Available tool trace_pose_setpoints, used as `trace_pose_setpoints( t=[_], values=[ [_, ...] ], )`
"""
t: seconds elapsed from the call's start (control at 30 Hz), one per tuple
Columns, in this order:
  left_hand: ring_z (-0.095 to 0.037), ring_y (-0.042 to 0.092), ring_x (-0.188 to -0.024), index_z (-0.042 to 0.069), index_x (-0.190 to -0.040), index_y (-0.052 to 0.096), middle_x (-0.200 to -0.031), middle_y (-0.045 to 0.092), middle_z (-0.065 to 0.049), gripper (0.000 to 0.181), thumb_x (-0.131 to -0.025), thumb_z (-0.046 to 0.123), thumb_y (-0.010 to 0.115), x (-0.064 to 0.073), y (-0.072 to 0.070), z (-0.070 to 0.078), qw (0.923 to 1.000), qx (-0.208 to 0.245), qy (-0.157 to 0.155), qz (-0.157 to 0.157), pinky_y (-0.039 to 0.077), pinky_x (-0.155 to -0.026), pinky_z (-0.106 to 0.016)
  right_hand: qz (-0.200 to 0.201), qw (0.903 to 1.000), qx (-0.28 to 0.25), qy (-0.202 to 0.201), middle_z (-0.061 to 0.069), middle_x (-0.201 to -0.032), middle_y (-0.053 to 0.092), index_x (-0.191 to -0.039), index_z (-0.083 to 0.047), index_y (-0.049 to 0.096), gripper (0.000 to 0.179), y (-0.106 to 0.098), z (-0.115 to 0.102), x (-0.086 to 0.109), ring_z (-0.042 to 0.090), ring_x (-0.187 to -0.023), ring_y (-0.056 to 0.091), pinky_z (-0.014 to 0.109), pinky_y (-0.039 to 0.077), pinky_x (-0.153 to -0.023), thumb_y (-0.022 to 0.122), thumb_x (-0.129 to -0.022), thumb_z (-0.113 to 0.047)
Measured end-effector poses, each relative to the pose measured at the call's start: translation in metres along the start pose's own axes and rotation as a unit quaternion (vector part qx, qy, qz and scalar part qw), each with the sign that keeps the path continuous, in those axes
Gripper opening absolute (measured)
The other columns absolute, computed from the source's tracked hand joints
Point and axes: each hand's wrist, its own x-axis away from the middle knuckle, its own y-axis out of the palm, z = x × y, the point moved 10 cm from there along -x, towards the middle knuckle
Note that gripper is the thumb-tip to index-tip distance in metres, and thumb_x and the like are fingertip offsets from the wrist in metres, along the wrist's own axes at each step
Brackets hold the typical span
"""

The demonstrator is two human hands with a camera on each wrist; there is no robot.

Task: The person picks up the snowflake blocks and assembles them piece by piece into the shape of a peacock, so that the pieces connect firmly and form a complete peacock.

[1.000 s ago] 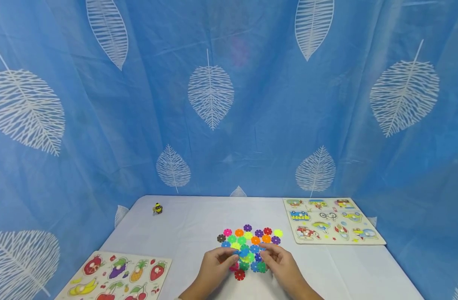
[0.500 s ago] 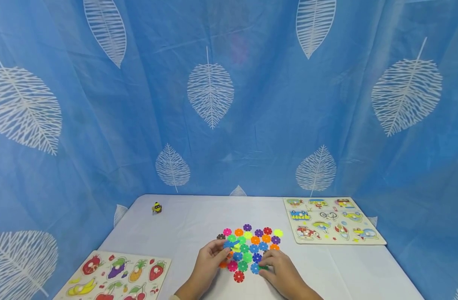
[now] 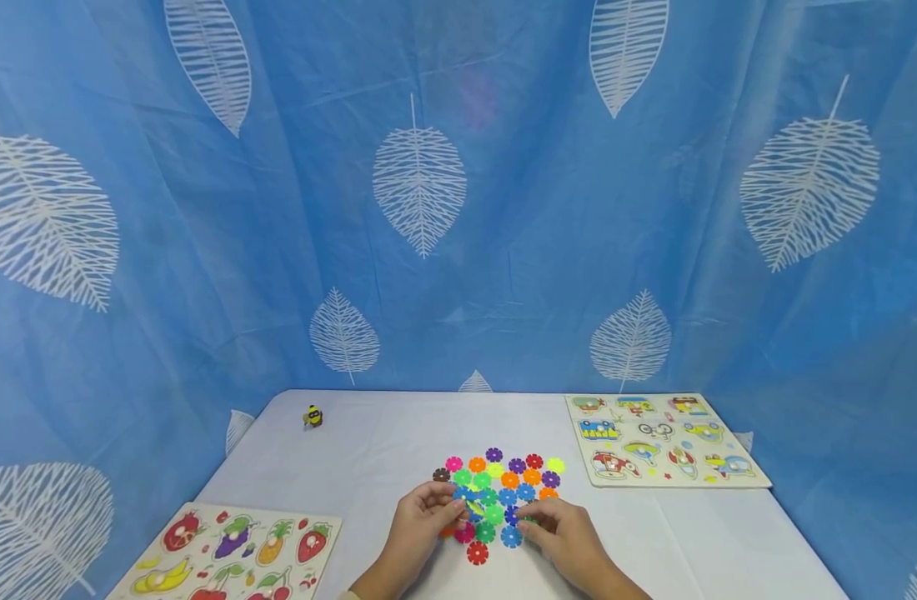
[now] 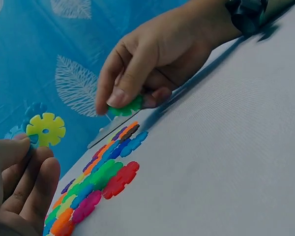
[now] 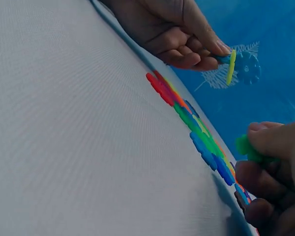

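Observation:
My left hand point(image 3: 421, 529) grips a small joined cluster of flower-shaped plastic discs above the table. In the left wrist view the cluster shows a yellow disc point(image 4: 51, 130) with blue discs point(image 4: 35, 109) behind it; the right wrist view shows the yellow one edge-on, set crosswise to a blue disc point(image 5: 249, 68). To the right, my right hand point(image 3: 567, 537) pinches a green disc point(image 4: 125, 109) between thumb and fingers, mostly hidden in the head view. The hands are apart, on either side of many loose colourful discs point(image 3: 509, 479) lying flat.
A fruit puzzle board point(image 3: 271, 516) lies at the front left of the white-covered table point(image 3: 676, 550). A vehicle puzzle board point(image 3: 638, 482) is at the back right. Near the back left corner stands a small yellow and black toy figure point(image 3: 313, 417). A blue leaf-patterned curtain point(image 3: 533, 208) surrounds the table.
My left hand has shifted left with the cluster, and the cluster has turned. My right hand has come down to a green disc at the pile's right edge and picked it up.

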Motion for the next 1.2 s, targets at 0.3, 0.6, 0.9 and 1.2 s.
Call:
trace_pose_setpoints(
  t=[0.3,0.6,0.9,1.2],
  values=[
    [-0.028,0.075,-0.086,-0.001,-0.109,0.072,-0.094,0.073,-0.012,0.021,-0.091,0.005,0.082,0.002,-0.001,-0.002,0.9992,-0.038,0.011,0.009,0.064,-0.076,-0.034,-0.004,0.9802,-0.194,0.04,0.018,-0.097,0.073,-0.134,0.009,0.064,0.041,-0.001,0.0,0.003,0.029,-0.082,0.073,0.029,0.062,-0.073,0.075,-0.099,-0.011],
    [-0.023,0.074,-0.087,0.001,-0.105,0.077,-0.096,0.074,-0.009,0.013,-0.093,0.005,0.081,0.008,0.012,0.009,0.9946,-0.07,0.07,-0.032,0.063,-0.076,-0.03,-0.06,0.9558,-0.286,0.035,0.024,-0.113,0.073,-0.143,0.015,0.052,0.049,0.014,-0.011,0.005,0.035,-0.106,0.073,0.03,0.057,-0.093,0.069,-0.103,-0.007],
    [-0.019,0.074,-0.086,0.004,-0.104,0.08,-0.095,0.075,-0.002,0.012,-0.093,0.0,0.08,0.021,0.027,0.028,0.9768,-0.112,0.164,-0.079,0.063,-0.078,-0.031,-0.079,0.9517,-0.293,0.045,0.025,-0.106,0.071,-0.14,0.015,0.056,0.047,0.022,-0.011,0.005,0.033,-0.097,0.074,0.034,0.061,-0.086,0.072,-0.101,-0.007],
    [-0.013,0.072,-0.09,0.012,-0.101,0.083,-0.098,0.077,0.003,0.011,-0.092,0.005,0.083,0.031,0.031,0.044,0.9401,-0.192,0.272,-0.072,0.062,-0.077,-0.028,-0.081,0.9554,-0.282,0.03,0.024,-0.104,0.071,-0.139,0.016,0.056,0.047,0.023,-0.014,0.007,0.031,-0.095,0.075,0.033,0.061,-0.087,0.072,-0.101,-0.007]
  ],
)
